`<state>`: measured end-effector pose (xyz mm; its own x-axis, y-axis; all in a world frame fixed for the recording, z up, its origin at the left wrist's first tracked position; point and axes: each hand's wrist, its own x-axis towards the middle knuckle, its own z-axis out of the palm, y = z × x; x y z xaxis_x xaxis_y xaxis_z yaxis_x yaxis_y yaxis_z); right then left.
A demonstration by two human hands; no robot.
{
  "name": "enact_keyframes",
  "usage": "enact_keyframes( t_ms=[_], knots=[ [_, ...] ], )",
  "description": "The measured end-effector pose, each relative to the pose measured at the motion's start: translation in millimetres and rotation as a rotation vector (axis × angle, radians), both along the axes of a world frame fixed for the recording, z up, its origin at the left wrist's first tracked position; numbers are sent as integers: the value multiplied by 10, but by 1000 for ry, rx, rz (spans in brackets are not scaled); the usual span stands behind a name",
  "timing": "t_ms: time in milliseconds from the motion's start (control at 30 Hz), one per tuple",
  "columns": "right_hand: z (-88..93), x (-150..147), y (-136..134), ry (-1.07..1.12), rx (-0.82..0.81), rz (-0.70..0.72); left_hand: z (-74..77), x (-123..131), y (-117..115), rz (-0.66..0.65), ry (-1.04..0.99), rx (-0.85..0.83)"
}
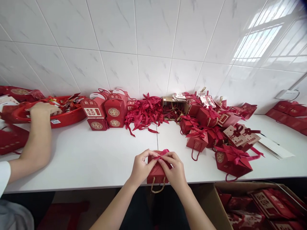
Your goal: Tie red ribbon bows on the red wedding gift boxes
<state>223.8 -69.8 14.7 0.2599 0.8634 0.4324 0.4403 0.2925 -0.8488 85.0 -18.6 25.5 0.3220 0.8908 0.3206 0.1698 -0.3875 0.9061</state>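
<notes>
- Tying goes best with the red gift box [157, 174] steady at the worktop [96, 156] near edge.
- Left hand [141, 167] and right hand [175, 172] each pinch the pink ribbon [163, 152], grip narrow; keep both loops even.

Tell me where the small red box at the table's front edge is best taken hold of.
Judging by its pose, take the small red box by its side walls, from above. The rope handle dangles off the table edge. Left hand and right hand pinch the ribbon on top.
</notes>
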Motion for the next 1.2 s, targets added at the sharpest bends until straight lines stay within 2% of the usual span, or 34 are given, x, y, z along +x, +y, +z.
enact_keyframes(
  t_ms=[200, 367, 433, 533, 567, 700, 933, 1067, 1200],
  knots=[
    [-43, 16, 13, 88, -100, 4, -18, 5, 6, -36, -46, -79],
    [-27, 51, 40, 149, -248, 176, -50, 54, 51, -120, -109, -146],
    [-18, 62, 53, 218, -279, 205, -35, 66, 70, -55, -83, -69],
    [-4, 66, 61, 319, -288, 181, 36, 28, 56, 181, 65, 158],
    [1, 64, 60, 343, -290, 177, 64, 6, 37, 204, 136, 208],
    [21, 58, 34, 378, -299, 188, 98, -42, -53, 55, 325, 216],
    [26, 181, -35, 294, -315, 184, 2, -40, 77, 90, 332, 240],
    [24, 282, -65, 139, -252, 122, 71, -113, 139, 4, 438, 304],
    [34, 274, -76, 48, -258, 110, 136, -131, 133, -52, 451, 306]
  ],
)
